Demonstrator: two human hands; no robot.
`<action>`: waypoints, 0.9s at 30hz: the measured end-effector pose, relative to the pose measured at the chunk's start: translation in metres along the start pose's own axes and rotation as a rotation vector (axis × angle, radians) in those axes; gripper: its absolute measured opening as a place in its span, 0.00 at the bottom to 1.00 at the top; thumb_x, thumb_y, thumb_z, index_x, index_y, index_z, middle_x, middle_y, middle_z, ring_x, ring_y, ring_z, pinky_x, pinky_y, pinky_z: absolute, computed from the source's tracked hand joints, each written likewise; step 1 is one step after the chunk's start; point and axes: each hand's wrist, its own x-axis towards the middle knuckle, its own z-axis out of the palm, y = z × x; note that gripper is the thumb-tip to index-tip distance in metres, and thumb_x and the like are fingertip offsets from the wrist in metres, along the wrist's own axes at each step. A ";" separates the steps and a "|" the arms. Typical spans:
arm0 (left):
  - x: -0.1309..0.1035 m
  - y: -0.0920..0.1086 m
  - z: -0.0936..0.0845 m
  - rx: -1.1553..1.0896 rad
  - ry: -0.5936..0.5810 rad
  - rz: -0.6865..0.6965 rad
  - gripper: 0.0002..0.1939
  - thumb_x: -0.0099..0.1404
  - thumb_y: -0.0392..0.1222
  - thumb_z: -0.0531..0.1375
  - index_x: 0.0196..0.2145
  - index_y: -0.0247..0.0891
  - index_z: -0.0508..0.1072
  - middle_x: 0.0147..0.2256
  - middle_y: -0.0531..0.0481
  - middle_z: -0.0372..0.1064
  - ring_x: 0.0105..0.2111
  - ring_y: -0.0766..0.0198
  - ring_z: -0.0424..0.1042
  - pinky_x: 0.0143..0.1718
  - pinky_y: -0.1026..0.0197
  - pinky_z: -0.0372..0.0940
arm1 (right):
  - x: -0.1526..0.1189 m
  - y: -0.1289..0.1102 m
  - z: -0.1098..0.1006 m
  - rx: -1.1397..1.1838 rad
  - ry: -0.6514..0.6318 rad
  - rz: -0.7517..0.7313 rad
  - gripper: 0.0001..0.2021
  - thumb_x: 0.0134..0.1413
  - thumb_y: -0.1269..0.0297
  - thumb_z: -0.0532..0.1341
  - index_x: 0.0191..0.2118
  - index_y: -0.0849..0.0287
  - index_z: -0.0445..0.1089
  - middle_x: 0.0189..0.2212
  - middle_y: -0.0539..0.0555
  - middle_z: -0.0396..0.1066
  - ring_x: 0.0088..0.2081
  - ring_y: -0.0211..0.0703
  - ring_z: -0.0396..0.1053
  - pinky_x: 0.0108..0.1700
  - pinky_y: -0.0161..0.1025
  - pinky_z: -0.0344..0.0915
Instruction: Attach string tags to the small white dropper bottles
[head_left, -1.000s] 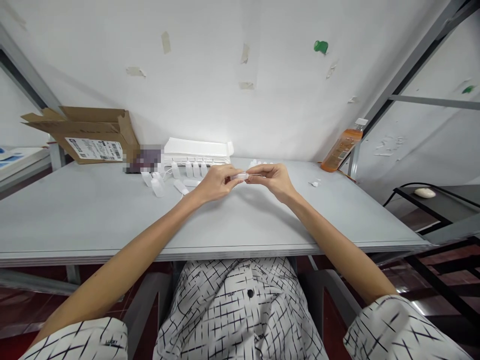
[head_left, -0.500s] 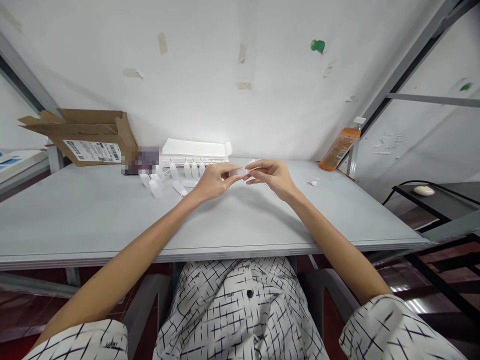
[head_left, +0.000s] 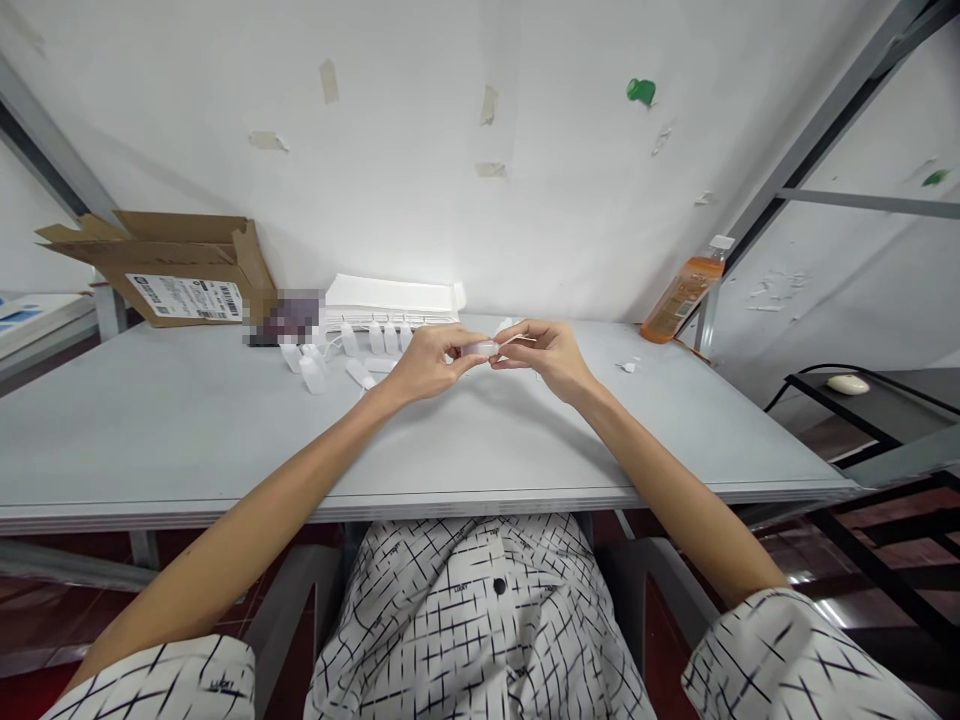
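Above the middle of the table (head_left: 480,450), a small translucent plastic bottle (head_left: 478,348) lies sideways between my two hands. My left hand (head_left: 426,365) is closed around its body, thumb below and fingers above. The fingertips of my right hand (head_left: 553,358) are pinched at the bottle's right end, where a thin white strand or strip shows; its exact form is too small to tell. Several similar bottles (head_left: 376,338) stand upright to the left of my left hand. Nearby, another bottle (head_left: 360,374) lies on its side, and one bottle (head_left: 312,375) leans.
A white box (head_left: 394,292) lies against the wall behind the bottles. At the back left sits an open cardboard box (head_left: 187,270) beside a blurred dark item (head_left: 289,318). An orange drink bottle (head_left: 682,298) leans at the back right, with small white bits (head_left: 628,367) nearer.
Both hands stay almost in place with the bottle between them; the right fingers have shifted slightly at its end. The camera view has moved a little.
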 end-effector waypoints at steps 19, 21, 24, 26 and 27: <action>-0.005 -0.010 0.004 0.194 -0.027 0.301 0.12 0.69 0.36 0.57 0.44 0.41 0.80 0.36 0.45 0.76 0.33 0.65 0.72 0.31 0.63 0.65 | 0.002 0.009 -0.008 0.101 -0.072 0.109 0.13 0.38 0.65 0.75 0.34 0.59 0.78 0.31 0.49 0.75 0.36 0.41 0.75 0.51 0.54 0.75; -0.006 -0.012 0.005 0.240 -0.022 0.356 0.13 0.69 0.35 0.56 0.45 0.42 0.80 0.36 0.46 0.75 0.33 0.65 0.72 0.32 0.63 0.66 | 0.002 0.008 -0.008 0.107 -0.083 0.130 0.13 0.37 0.66 0.75 0.33 0.58 0.78 0.30 0.48 0.74 0.35 0.40 0.74 0.51 0.54 0.75; -0.008 -0.013 0.006 0.307 -0.002 0.453 0.14 0.70 0.33 0.54 0.45 0.42 0.79 0.35 0.45 0.74 0.34 0.65 0.72 0.33 0.63 0.68 | 0.002 0.009 -0.009 0.111 -0.087 0.143 0.12 0.36 0.66 0.75 0.31 0.58 0.77 0.29 0.48 0.74 0.35 0.39 0.74 0.50 0.52 0.75; -0.008 -0.014 0.007 0.324 -0.002 0.487 0.15 0.70 0.32 0.53 0.46 0.42 0.78 0.35 0.44 0.74 0.34 0.64 0.72 0.35 0.61 0.69 | 0.003 0.010 -0.010 0.108 -0.086 0.157 0.12 0.36 0.66 0.75 0.31 0.58 0.77 0.30 0.49 0.75 0.35 0.39 0.74 0.49 0.50 0.75; -0.009 -0.014 0.007 0.320 -0.004 0.493 0.15 0.70 0.32 0.53 0.47 0.43 0.77 0.36 0.44 0.74 0.35 0.64 0.72 0.35 0.61 0.69 | 0.003 0.010 -0.010 0.106 -0.084 0.165 0.11 0.37 0.66 0.75 0.31 0.58 0.77 0.30 0.49 0.75 0.35 0.39 0.74 0.48 0.50 0.75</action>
